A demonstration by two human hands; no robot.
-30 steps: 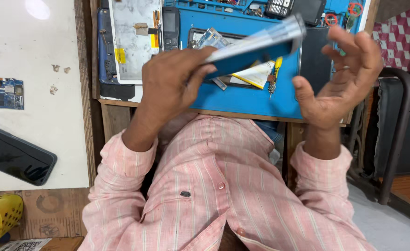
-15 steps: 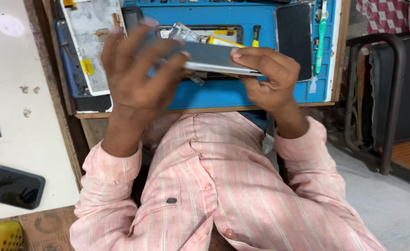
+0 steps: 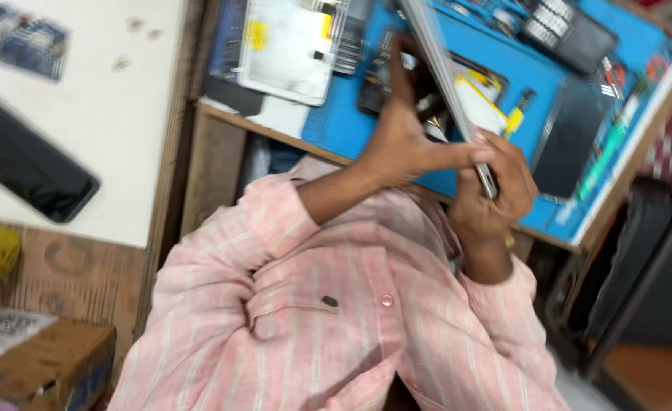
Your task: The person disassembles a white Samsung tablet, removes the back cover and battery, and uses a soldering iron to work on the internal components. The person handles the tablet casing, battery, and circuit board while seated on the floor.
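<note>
A thin silver-edged slab device is seen edge-on, standing steeply above the blue work mat. My left hand reaches up from the pink striped sleeve and presses its fingers against the device's left face, thumb stretched toward the lower end. My right hand is wrapped around the bottom end of the device. Both hands grip it over my lap, close to the desk's wooden front edge. The device's faces are hidden from this angle.
On the mat lie a white opened panel, a dark screen panel and small tools. A black phone and a circuit board rest on the white surface at left. A black chair stands right, a cardboard box lower left.
The device went from lying across between my hands to standing steeply, edge toward me. My right hand slid to its lower end, and the view swung and tilted.
</note>
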